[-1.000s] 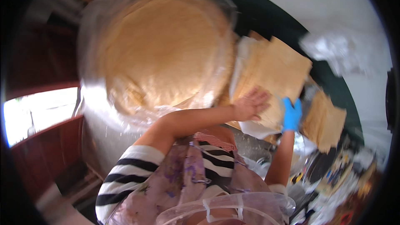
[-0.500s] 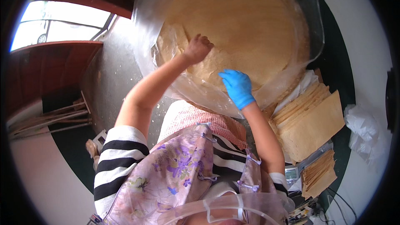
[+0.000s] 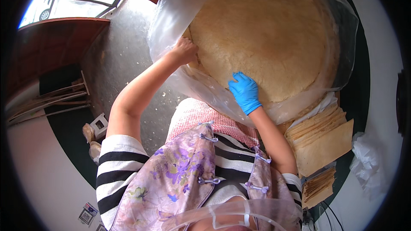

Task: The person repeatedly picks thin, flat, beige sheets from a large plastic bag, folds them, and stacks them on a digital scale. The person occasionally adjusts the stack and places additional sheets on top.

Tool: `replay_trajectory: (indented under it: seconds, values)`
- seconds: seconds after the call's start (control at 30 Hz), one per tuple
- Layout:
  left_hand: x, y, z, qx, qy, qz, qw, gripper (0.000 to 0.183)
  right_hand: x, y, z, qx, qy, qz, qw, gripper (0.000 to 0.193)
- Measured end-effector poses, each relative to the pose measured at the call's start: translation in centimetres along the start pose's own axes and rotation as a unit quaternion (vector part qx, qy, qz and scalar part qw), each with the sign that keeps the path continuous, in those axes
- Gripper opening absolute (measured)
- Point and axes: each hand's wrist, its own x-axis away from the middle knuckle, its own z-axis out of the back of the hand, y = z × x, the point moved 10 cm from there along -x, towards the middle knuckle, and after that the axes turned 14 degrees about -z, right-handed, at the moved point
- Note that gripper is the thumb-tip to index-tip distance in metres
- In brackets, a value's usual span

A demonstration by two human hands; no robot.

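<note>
A large round tan flatbread (image 3: 261, 34), thin and matt, lies on top of a round stack wrapped in clear plastic film (image 3: 171, 21). At its left edge my bare left hand (image 3: 186, 50) is closed, with the fingers curled in around the rim; the fingertips are hidden. My right hand (image 3: 245, 91), in a blue glove, is at the near edge of the flatbread. Its fingers are bent and pinch at the edge, though the thumb hardly shows. The film bunches up around the near and left sides of the stack.
Folded tan sheets (image 3: 319, 145) are stacked to the right, with a smaller pile (image 3: 320, 188) nearer to me. White plastic bags (image 3: 367, 158) lie beyond them. On the left stand a wooden rack (image 3: 51, 100) and a white stool-like object (image 3: 99, 125) on the grey floor (image 3: 128, 51).
My left hand has moved left, from over the flatbread to its edge, and closed there. My right hand's fingers have curled in at the near edge. The whole view has shifted slightly.
</note>
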Motion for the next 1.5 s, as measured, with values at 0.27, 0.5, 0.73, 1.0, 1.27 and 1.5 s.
replay_trajectory:
  seconds: [0.27,0.5,0.73,1.0,1.27,1.5]
  values:
    - [-0.2,1.8,0.9,0.027,0.050,-0.044,0.997,0.026,-2.1,5.1,4.1,-0.214,-0.027,-0.177,0.960,0.022]
    - [0.5,12.1,6.1,0.005,0.310,-0.231,0.922,0.040,-4.6,7.0,5.8,-0.231,-0.128,-0.262,0.928,0.032]
    - [-1.1,10.9,9.3,0.068,0.342,-0.162,0.923,0.006,-1.9,3.8,11.7,-0.133,-0.001,-0.136,0.982,0.076]
    - [-1.9,10.4,18.4,0.013,0.407,-0.163,0.899,0.007,0.8,10.4,11.0,-0.156,0.052,-0.290,0.943,0.054]
    - [-1.0,14.0,21.2,0.031,0.541,-0.331,0.773,0.029,-9.3,23.6,19.9,-0.297,-0.032,-0.320,0.899,0.033]
    - [-12.9,4.9,15.4,0.081,0.434,0.004,0.897,0.051,-5.8,33.5,18.6,-0.380,0.025,-0.447,0.810,0.036]
